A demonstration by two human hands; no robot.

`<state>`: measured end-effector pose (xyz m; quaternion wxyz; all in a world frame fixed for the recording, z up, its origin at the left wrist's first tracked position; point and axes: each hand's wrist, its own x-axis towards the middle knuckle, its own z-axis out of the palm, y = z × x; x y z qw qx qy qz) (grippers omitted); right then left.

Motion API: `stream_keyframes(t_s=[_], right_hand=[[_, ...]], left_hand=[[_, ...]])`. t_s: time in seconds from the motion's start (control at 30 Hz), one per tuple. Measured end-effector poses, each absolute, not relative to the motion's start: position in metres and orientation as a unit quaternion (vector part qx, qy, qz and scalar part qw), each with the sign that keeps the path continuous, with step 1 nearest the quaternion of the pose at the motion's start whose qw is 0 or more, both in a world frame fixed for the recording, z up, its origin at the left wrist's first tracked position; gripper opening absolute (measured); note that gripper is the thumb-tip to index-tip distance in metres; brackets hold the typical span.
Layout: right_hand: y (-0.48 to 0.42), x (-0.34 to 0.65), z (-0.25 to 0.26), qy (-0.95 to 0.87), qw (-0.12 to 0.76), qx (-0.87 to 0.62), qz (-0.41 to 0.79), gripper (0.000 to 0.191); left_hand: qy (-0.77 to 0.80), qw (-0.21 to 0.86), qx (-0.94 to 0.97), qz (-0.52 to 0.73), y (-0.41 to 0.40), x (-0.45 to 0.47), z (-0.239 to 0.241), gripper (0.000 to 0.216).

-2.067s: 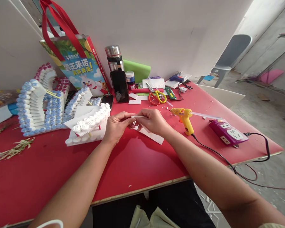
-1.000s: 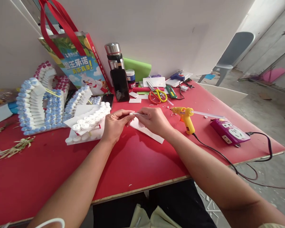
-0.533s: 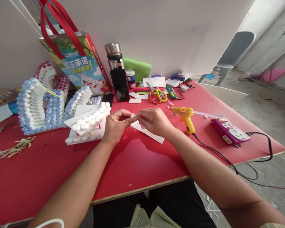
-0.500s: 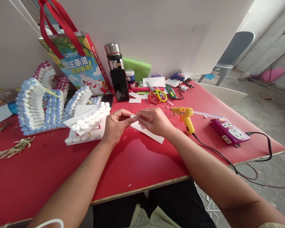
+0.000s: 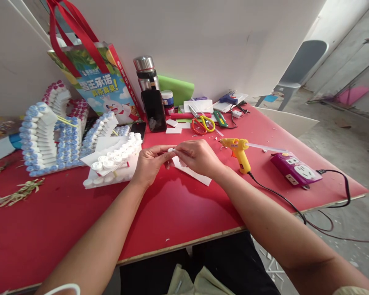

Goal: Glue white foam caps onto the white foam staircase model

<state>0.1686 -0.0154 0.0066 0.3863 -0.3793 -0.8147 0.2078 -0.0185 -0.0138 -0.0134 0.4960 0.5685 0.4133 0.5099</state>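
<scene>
My left hand (image 5: 149, 164) and my right hand (image 5: 197, 156) meet above the red table (image 5: 178, 209), both pinching one small white piece (image 5: 171, 150) between their fingertips. A flat white foam sheet (image 5: 194, 173) lies on the table under my right hand. Just left of my left hand stands a white stepped model covered with white bottle caps (image 5: 112, 162). A yellow glue gun (image 5: 239, 151) rests on the table to the right of my right hand, apart from it.
A blue-capped stepped model (image 5: 49, 139) and a printed bag (image 5: 95, 80) stand at the back left. Steel flask (image 5: 146, 73), black phone (image 5: 154, 110), scissors (image 5: 202, 123) and a purple power strip (image 5: 295, 169) with its cord also occupy the table. A grey chair (image 5: 298, 69) stands beyond.
Both hands stay together on the small white piece, with only slight finger shifts. The view has drifted a little.
</scene>
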Motion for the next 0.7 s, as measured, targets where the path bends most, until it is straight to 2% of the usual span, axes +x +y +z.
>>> stream_keyframes(t_s=[0.17, 0.37, 0.7], right_hand=[[-0.014, 0.169, 0.007, -0.807, 0.355, -0.414, 0.226, 0.026], [-0.014, 0.171, 0.010, -0.824, 0.348, -0.382, 0.234, 0.023], [-0.013, 0.177, 0.011, -0.835, 0.329, -0.362, 0.253, 0.025]], left_hand=[[0.439, 0.466, 0.608, 0.470, -0.017, -0.019, -0.009, 0.026], [0.452, 0.414, 0.648, 0.452, -0.018, -0.022, -0.005, 0.019], [0.458, 0.415, 0.642, 0.453, -0.023, -0.020, -0.002, 0.017]])
